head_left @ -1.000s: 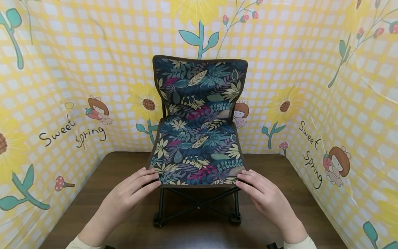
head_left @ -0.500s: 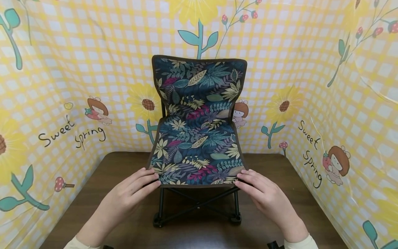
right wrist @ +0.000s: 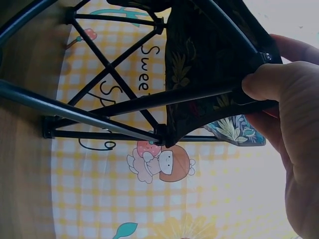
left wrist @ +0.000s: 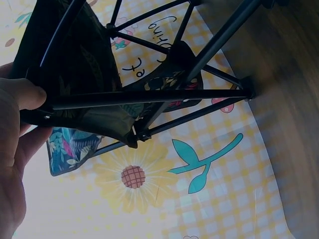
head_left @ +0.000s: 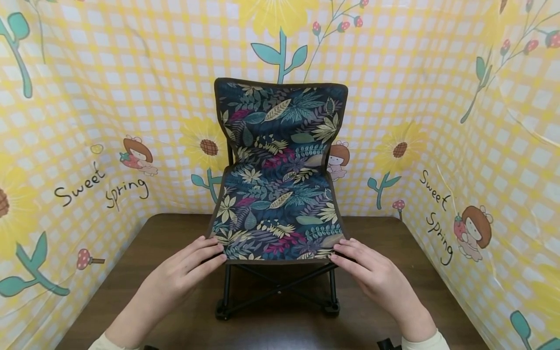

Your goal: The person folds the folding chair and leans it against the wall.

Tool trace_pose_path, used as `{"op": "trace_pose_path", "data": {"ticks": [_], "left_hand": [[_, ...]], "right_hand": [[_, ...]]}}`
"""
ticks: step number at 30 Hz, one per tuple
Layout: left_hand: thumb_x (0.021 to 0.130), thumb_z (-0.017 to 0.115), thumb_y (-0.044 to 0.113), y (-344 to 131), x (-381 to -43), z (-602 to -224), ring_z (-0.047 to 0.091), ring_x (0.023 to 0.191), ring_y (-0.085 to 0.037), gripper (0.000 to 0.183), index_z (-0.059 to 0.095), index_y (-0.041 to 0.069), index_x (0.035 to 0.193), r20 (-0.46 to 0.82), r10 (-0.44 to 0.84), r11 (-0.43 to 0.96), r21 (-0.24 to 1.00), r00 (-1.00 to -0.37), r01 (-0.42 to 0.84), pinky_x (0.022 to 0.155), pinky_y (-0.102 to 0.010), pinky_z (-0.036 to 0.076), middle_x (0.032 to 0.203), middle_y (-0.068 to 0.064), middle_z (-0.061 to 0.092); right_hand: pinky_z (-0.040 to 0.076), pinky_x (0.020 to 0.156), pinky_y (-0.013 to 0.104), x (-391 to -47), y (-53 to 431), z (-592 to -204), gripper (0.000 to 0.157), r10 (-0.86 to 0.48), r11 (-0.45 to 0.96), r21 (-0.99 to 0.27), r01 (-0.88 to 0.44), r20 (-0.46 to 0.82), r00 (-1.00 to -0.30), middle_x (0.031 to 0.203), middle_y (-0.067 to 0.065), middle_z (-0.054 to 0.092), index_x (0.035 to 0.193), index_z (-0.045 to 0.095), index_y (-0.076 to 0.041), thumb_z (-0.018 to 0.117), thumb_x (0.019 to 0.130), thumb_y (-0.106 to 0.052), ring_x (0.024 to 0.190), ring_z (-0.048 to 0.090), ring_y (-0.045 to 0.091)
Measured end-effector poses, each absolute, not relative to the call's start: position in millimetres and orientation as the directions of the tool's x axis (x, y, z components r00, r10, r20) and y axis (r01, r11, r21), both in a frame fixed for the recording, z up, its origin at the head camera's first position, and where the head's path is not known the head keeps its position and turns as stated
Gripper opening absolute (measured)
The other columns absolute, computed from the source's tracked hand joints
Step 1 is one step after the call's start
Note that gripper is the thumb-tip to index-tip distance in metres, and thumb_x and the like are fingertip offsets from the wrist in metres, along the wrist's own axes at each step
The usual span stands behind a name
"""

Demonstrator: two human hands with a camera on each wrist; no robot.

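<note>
A small folding chair [head_left: 280, 209] with dark leaf-print fabric and a black tube frame stands unfolded, its seat facing me. My left hand [head_left: 179, 272] grips the seat's front left corner, fingers on top; in the left wrist view its thumb [left wrist: 31, 94] presses the frame from below. Opposite it, my right hand [head_left: 376, 274] holds the front right corner likewise, and the right wrist view has that thumb [right wrist: 259, 84] against the tube under the seat. Crossed black legs [head_left: 279, 291] show below the seat's front edge. The rear feet are hidden in the head view.
The chair stands on a dark brown wooden table [head_left: 175, 316] with rounded far corners. Yellow checked cloth [head_left: 166, 97] printed with sunflowers and "Sweet Spring" hangs close behind the table and along both sides. Black straps [head_left: 388, 344] show at the wrists.
</note>
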State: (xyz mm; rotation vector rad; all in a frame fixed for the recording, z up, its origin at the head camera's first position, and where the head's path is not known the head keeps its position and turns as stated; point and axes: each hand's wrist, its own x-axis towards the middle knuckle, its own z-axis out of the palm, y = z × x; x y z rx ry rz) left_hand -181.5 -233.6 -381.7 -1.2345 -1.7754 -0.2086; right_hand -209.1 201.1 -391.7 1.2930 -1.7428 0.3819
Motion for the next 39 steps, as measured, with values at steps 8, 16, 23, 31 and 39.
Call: {"op": "trace_pose_path", "data": {"ticks": [8,16,23,31,39], "left_hand": [[0.11,0.038,0.004,-233,-181,-384,0.067,0.11,-0.037,0.036,0.072,-0.002,0.118,0.752,0.657,0.489,-0.362,-0.062,0.793,0.117,-0.042,0.041,0.118,-0.018,0.071],[0.11,0.038,0.004,-233,-181,-386,0.067,0.111,-0.037,0.036,0.072,-0.001,0.119,0.759,0.647,0.506,-0.362,-0.068,0.783,0.117,-0.044,0.042,0.119,-0.018,0.071],[0.11,0.037,0.005,-232,-181,-385,0.067,0.11,-0.037,0.038,0.073,0.0,0.118,0.754,0.652,0.507,-0.354,-0.081,0.786,0.12,-0.041,0.038,0.118,-0.016,0.071],[0.11,0.037,0.004,-228,-180,-382,0.068,0.108,-0.037,0.037,0.074,0.001,0.118,0.753,0.654,0.507,-0.363,-0.074,0.782,0.12,-0.041,0.038,0.118,-0.016,0.071],[0.11,0.038,0.004,-226,-180,-377,0.068,0.108,-0.038,0.037,0.074,0.002,0.117,0.754,0.654,0.504,-0.367,-0.067,0.782,0.116,-0.043,0.042,0.118,-0.016,0.071]], "right_hand": [[0.055,0.101,0.042,-208,198,-390,0.03,-0.596,0.405,0.273,-0.873,0.803,-0.025,0.12,0.017,0.072,0.119,0.075,-0.003,0.048,0.109,-0.01,0.105,0.071,0.036],[0.056,0.099,0.044,-209,194,-388,0.03,-0.592,0.419,0.277,-0.865,0.806,-0.029,0.118,0.016,0.073,0.118,0.075,-0.003,0.048,0.109,-0.01,0.105,0.072,0.035],[0.056,0.1,0.044,-208,193,-390,0.03,-0.593,0.431,0.277,-0.859,0.805,-0.037,0.118,0.016,0.073,0.118,0.075,-0.004,0.047,0.11,-0.01,0.105,0.072,0.036],[0.055,0.101,0.045,-208,191,-387,0.031,-0.587,0.429,0.27,-0.862,0.808,-0.04,0.119,0.016,0.072,0.118,0.075,-0.003,0.046,0.11,-0.008,0.106,0.071,0.037],[0.056,0.1,0.045,-209,191,-383,0.03,-0.584,0.422,0.283,-0.861,0.811,-0.02,0.118,0.017,0.073,0.117,0.075,-0.001,0.046,0.109,-0.007,0.106,0.071,0.037]]}}
